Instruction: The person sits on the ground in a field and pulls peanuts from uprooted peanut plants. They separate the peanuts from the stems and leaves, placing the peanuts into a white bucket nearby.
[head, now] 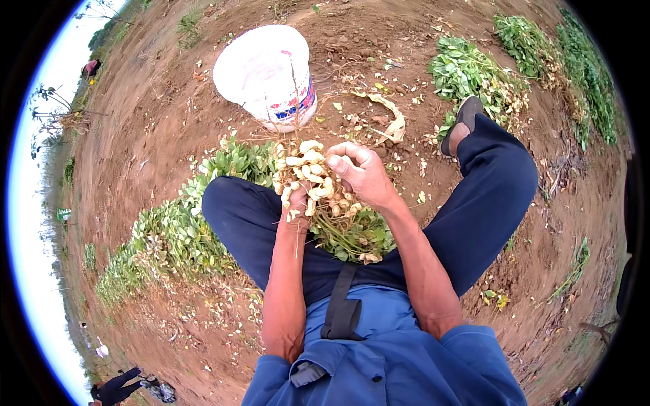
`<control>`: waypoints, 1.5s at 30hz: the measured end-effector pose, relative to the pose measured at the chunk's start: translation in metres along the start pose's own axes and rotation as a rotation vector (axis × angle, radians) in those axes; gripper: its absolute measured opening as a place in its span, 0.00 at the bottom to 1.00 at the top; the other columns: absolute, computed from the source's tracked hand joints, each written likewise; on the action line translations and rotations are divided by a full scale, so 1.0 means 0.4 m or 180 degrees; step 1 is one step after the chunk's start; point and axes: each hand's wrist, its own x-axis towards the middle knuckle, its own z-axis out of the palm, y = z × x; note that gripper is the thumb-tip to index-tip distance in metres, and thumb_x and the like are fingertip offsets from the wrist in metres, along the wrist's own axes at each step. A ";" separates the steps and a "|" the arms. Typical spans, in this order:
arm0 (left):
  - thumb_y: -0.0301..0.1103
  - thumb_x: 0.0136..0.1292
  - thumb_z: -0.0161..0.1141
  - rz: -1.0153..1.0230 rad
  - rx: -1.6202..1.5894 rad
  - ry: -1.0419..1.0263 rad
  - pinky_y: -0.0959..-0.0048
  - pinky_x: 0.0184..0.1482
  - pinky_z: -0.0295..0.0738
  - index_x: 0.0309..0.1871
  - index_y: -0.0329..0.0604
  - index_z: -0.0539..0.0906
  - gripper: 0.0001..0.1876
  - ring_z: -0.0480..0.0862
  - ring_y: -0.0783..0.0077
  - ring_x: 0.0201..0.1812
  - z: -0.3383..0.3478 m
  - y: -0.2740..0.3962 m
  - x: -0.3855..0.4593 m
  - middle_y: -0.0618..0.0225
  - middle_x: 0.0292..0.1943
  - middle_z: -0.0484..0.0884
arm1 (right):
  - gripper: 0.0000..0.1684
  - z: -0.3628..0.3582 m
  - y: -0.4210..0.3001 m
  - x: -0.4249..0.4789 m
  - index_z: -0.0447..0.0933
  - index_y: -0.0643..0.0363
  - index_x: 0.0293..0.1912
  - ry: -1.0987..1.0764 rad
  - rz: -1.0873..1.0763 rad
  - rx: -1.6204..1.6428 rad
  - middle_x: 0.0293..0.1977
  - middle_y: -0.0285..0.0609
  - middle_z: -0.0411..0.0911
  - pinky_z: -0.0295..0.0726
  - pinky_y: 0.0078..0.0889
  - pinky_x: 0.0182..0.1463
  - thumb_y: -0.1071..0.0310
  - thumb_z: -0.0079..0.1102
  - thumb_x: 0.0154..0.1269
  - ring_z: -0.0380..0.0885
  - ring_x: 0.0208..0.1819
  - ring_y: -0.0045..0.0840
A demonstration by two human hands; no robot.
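A cluster of peanut pods (311, 170) hangs on uprooted peanut plants in front of me, roots upward. My left hand (298, 199) is closed around the plants just below the pods, partly hidden by them. My right hand (359, 172) is at the right side of the cluster, thumb and forefinger bent close together beside the pods; whether a pod is between them cannot be told. The leafy stems (350, 233) of the plants lie over my lap. Just beyond the cluster stands a white plastic bucket (299, 104) with red and blue print, its inside pale.
Heaped peanut plants (177, 223) lie at my left; more piles (464, 71) lie at the upper right, near my shoe (464, 122). A dry curled husk (393, 119) is on the brown soil right of the bucket. Other people (119, 386) are far off at the left.
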 end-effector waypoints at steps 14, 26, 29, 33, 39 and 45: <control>0.29 0.69 0.68 -0.0043 -0.0498 0.0104 0.63 0.55 0.88 0.71 0.35 0.73 0.28 0.87 0.62 0.56 -0.029 -0.010 -0.012 0.59 0.60 0.85 | 0.17 0.026 0.060 0.044 0.79 0.55 0.43 0.0173 0.0698 0.0783 0.27 0.25 0.76 0.66 0.12 0.18 0.51 0.65 0.75 0.69 0.18 0.06; 0.29 0.70 0.62 -0.0291 -0.0164 0.0170 0.59 0.56 0.87 0.69 0.36 0.75 0.25 0.87 0.61 0.57 0.007 0.008 -0.024 0.57 0.60 0.84 | 0.21 0.052 0.025 0.045 0.83 0.61 0.47 0.0165 0.0006 -0.0174 0.33 0.28 0.79 0.74 0.17 0.38 0.51 0.69 0.72 0.73 0.34 0.09; 0.22 0.68 0.62 -0.0153 -0.0097 0.0521 0.68 0.50 0.87 0.60 0.32 0.81 0.17 0.89 0.68 0.47 0.000 0.004 -0.038 0.63 0.50 0.87 | 0.16 0.089 0.033 0.061 0.82 0.61 0.44 0.0299 -0.0310 -0.0470 0.30 0.25 0.77 0.71 0.16 0.34 0.56 0.68 0.74 0.69 0.31 0.07; 0.30 0.68 0.69 -0.0173 -0.0015 0.0634 0.77 0.33 0.76 0.32 0.42 0.83 0.07 0.77 0.79 0.28 -0.077 -0.064 -0.027 0.76 0.26 0.78 | 0.12 0.121 0.049 0.082 0.80 0.63 0.40 0.0480 -0.0899 -0.1833 0.28 0.28 0.75 0.66 0.21 0.32 0.63 0.66 0.74 0.67 0.29 0.11; 0.31 0.63 0.73 -0.0076 -0.0308 0.0689 0.75 0.34 0.73 0.28 0.48 0.81 0.11 0.72 0.83 0.27 -0.086 -0.080 -0.003 0.79 0.23 0.73 | 0.15 0.104 0.066 0.113 0.79 0.61 0.37 0.0171 -0.0887 -0.1657 0.28 0.27 0.72 0.67 0.22 0.35 0.59 0.61 0.78 0.65 0.32 0.12; 0.25 0.68 0.65 0.0267 -0.0923 0.0203 0.78 0.33 0.78 0.51 0.42 0.84 0.10 0.81 0.86 0.31 -0.101 -0.090 -0.029 0.78 0.35 0.84 | 0.15 0.124 0.147 0.111 0.80 0.60 0.43 0.0038 -0.0629 -0.0533 0.34 0.27 0.79 0.74 0.18 0.38 0.57 0.57 0.81 0.73 0.34 0.09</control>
